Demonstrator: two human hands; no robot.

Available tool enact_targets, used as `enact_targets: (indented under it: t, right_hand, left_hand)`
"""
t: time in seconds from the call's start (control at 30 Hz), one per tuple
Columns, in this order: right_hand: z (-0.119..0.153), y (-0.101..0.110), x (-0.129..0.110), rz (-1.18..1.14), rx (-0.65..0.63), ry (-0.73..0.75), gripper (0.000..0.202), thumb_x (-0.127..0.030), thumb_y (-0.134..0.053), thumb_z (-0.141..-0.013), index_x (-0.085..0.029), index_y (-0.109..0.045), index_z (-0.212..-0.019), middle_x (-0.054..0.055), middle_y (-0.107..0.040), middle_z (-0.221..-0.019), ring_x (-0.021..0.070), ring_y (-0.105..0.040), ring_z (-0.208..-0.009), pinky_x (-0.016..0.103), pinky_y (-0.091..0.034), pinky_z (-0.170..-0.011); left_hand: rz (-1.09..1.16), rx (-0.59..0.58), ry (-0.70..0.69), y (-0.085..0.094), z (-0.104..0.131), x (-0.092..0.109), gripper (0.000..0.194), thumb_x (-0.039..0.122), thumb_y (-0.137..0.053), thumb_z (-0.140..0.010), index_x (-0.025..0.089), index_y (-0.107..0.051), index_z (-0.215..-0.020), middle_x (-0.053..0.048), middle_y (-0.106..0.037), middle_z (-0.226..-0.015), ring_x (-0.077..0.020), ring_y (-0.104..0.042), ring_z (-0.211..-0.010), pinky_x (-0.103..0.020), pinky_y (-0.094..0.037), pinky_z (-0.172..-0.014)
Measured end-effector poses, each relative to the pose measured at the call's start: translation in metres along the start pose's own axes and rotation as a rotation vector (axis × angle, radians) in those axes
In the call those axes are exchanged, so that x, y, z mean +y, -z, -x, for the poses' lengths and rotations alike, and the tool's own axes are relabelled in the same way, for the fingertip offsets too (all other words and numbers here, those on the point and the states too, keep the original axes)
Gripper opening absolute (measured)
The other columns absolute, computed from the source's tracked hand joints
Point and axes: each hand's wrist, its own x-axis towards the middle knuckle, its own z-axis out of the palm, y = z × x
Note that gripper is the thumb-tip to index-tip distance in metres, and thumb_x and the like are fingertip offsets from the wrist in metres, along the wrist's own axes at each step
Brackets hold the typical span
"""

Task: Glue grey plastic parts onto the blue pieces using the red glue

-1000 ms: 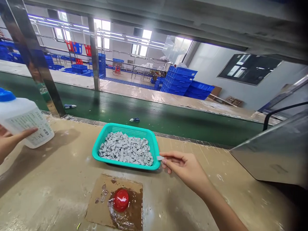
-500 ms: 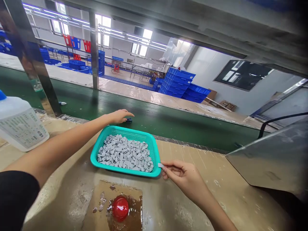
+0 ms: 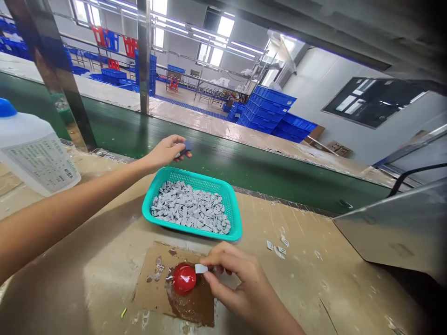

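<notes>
My left hand (image 3: 170, 151) is closed round a small dark blue piece (image 3: 187, 147) above the green belt, just behind the basket. Between the thumb and fingers of my right hand (image 3: 232, 274) is a small light grey piece (image 3: 200, 269), its free end at the right edge of a glossy red dome (image 3: 184, 278). The dome sits on a wet brown cardboard square (image 3: 150, 288). Behind it stands a turquoise basket (image 3: 238, 218) holding several grey pieces like the one I pinch.
A white bottle with a blue cap (image 3: 38, 153) stands at the left. Several loose grey pieces (image 3: 280, 249) lie right of the basket. The green belt (image 3: 244, 167) runs across behind, with a metal post (image 3: 144, 60) beyond. A metal panel (image 3: 394, 228) is at the right.
My left hand has lifted the dark blue piece off the belt. My right hand has moved left and nearer, bringing the grey piece from the basket's corner to the red dome. The view has shifted.
</notes>
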Motion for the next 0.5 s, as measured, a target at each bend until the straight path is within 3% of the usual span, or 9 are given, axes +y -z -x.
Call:
enact_targets:
  t: [0.13,0.27,0.37,0.5]
  right_hand:
    - [-0.003,-0.008,0.000,0.006,-0.025,-0.019,0.015,-0.009,-0.051,-0.073,-0.015,-0.062,-0.081,0.004,-0.058,-0.074,0.0116,-0.054,-0.065,0.021,-0.043,-0.055]
    - [-0.003,-0.010,-0.005,0.041,-0.037,-0.057,0.012,-0.010,-0.051,-0.073,-0.015,-0.061,-0.075,0.003,-0.057,-0.070,0.0115,-0.052,-0.062,0.021,-0.041,-0.054]
    - [-0.005,-0.011,-0.009,0.068,-0.038,-0.076,0.012,-0.010,-0.052,-0.072,-0.016,-0.062,-0.073,0.002,-0.058,-0.069,0.0116,-0.052,-0.061,0.021,-0.039,-0.053]
    - [-0.006,-0.013,-0.011,0.096,-0.024,-0.093,0.013,-0.007,-0.052,-0.069,-0.015,-0.062,-0.071,0.001,-0.057,-0.067,0.0113,-0.051,-0.060,0.021,-0.038,-0.053]
  left_hand:
    - [0.280,-0.090,0.130,-0.005,0.056,0.025,0.020,0.022,-0.044,-0.077,0.015,-0.051,-0.094,-0.005,-0.062,-0.080,-0.0078,-0.051,-0.057,-0.027,-0.044,-0.063]
    - [0.409,-0.176,0.243,-0.007,0.102,0.028,0.026,0.021,-0.047,-0.076,0.020,-0.050,-0.102,-0.002,-0.058,-0.081,-0.0121,-0.059,-0.067,-0.032,-0.048,-0.070]
    - [0.464,-0.196,0.269,-0.008,0.125,0.029,0.036,0.020,-0.048,-0.075,0.026,-0.046,-0.111,0.000,-0.055,-0.079,-0.0140,-0.061,-0.071,-0.033,-0.048,-0.071]
    - [0.404,-0.247,0.269,-0.008,0.141,0.035,0.039,0.017,-0.056,-0.070,0.023,-0.048,-0.108,-0.001,-0.056,-0.091,-0.0138,-0.057,-0.080,-0.031,-0.045,-0.075]
